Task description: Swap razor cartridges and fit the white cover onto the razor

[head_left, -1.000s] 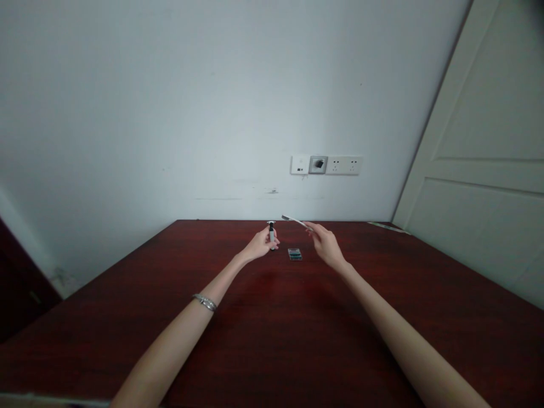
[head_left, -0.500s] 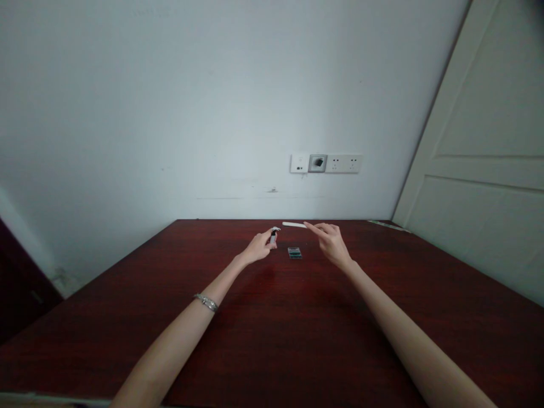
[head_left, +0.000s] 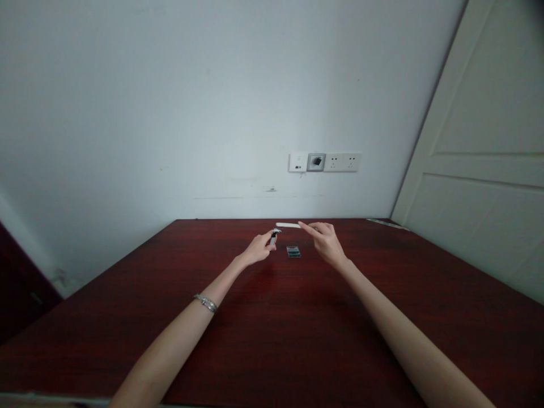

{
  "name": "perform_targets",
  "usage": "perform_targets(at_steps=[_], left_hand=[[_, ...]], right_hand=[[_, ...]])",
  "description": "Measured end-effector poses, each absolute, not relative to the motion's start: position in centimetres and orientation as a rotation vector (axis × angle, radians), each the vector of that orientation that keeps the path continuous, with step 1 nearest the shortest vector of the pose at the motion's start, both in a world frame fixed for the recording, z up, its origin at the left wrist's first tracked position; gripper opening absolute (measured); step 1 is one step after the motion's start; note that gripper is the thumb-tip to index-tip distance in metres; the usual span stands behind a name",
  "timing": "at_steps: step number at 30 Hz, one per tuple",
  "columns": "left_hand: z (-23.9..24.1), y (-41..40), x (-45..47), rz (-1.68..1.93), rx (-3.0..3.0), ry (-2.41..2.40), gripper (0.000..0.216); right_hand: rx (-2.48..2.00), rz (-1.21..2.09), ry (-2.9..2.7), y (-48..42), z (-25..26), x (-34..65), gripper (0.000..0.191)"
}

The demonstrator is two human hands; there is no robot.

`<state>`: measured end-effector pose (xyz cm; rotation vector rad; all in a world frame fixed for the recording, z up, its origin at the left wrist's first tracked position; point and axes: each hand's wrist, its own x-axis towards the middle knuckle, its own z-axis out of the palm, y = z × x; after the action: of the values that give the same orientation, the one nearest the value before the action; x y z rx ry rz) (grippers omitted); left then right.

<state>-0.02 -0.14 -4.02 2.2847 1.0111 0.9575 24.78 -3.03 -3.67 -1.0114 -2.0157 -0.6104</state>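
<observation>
Held between the fingers and thumb of my left hand is a small upright object with a grey body, a black middle and a whitish, uneven top; its exact kind is unclear. My right hand is closed on one end of a slim white stick with a rounded tip, index finger stretched along it. The stick points left, its tip just above and beside the top of the grey object; whether they touch I cannot tell. Between both hands, a small clear flat case with a dark strip inside lies on the table.
The dark red wooden table reaches back to a pale wall. Sockets and switch plates are fixed on that wall. A white panelled door stands at the right, and a thin strip lies near the table's far right corner.
My right hand has moved slightly left with the white stick, bringing its tip over the grey object's top. The grey object in my left hand is tilted a little more.
</observation>
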Motion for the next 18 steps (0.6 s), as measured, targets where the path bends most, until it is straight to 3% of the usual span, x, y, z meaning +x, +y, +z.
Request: perform_targets(at_steps=[18], left_hand=[[-4.0, 0.0, 0.2, 1.006, 2.273, 0.991, 0.010]], right_hand=[[-0.875, -0.645, -2.008, -3.0, -4.3, 23.8, 0.054]])
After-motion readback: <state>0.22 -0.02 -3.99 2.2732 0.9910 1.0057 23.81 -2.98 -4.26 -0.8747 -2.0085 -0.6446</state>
